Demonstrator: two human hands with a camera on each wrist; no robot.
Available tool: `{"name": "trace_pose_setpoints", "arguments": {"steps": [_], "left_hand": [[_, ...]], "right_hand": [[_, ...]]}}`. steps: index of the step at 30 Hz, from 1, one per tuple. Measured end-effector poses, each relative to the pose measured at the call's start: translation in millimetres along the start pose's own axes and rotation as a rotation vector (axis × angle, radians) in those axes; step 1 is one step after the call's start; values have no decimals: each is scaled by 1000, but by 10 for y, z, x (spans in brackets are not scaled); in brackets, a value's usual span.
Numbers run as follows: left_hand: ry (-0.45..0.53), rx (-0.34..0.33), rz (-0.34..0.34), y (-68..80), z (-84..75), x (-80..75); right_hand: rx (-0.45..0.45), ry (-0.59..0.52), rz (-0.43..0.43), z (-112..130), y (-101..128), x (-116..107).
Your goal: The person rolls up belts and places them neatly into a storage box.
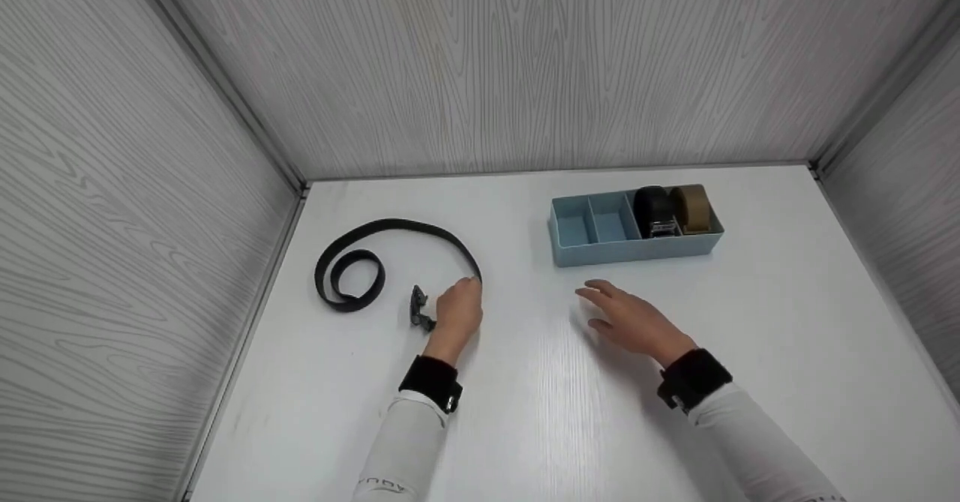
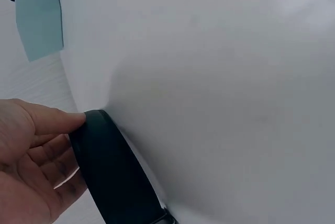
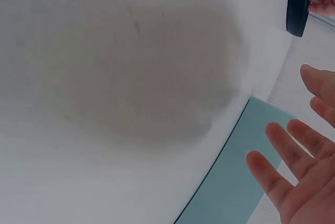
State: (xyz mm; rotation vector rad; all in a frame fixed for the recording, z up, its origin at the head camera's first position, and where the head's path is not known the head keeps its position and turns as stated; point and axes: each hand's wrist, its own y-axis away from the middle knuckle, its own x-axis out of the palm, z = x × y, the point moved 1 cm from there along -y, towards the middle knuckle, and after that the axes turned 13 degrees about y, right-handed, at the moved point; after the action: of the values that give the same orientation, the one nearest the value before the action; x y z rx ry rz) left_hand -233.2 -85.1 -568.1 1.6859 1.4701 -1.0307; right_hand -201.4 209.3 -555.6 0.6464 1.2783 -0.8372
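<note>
A long black belt (image 1: 390,226) lies on the white table (image 1: 525,412), its far end coiled at the left (image 1: 352,277) and its metal buckle (image 1: 418,308) near my left hand. My left hand (image 1: 463,299) grips the strap beside the buckle. In the left wrist view the thumb and fingers of that left hand (image 2: 63,140) pinch the black belt (image 2: 112,177). My right hand (image 1: 609,307) hovers flat over the table with fingers spread, holding nothing, just in front of the blue tray (image 1: 600,251). The right wrist view shows the right hand (image 3: 298,182) open beside the blue tray (image 3: 230,187).
The blue tray has several compartments; the right ones hold a rolled black belt (image 1: 652,208) and a rolled tan belt (image 1: 694,206), the left ones (image 1: 592,224) hold nothing. Grey wood-grain walls (image 1: 480,67) close the table at the back and both sides.
</note>
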Motion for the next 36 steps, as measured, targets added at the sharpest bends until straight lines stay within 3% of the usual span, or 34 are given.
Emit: {"name": "trace_pose_setpoints", "arguments": {"steps": [5,13,16,19,22,24,27,29,31,33,36], "left_hand": [[23,124,93,112,-261,152],[31,337,188,308,-688,356],[39,425,210,364,-784,376],[67,466,203,393,-807,341],[118,433,135,366,-726,242],[136,385,37,325,-597,153],[62,265,-139,257,-315,35],[-13,151,-225,224,-109,-16],[-74,35,-266,208,64,-43],[-93,-35,-289,204,187,-53],[-59,-59,-325,201,267,-48]], "right_hand": [[-77,-6,13,139,-27,48],[-204,34,-61,232,-76,135],[-225,0,-28,258,-75,174],[-229,-24,5,282,-69,203],[-227,-44,13,293,-67,202],[-220,-67,21,292,-61,181],[-196,-106,56,257,-37,149],[-182,-129,87,213,3,128],[-173,-149,112,157,59,106],[-168,-159,124,86,127,81],[-143,-192,122,-34,236,42]]}}
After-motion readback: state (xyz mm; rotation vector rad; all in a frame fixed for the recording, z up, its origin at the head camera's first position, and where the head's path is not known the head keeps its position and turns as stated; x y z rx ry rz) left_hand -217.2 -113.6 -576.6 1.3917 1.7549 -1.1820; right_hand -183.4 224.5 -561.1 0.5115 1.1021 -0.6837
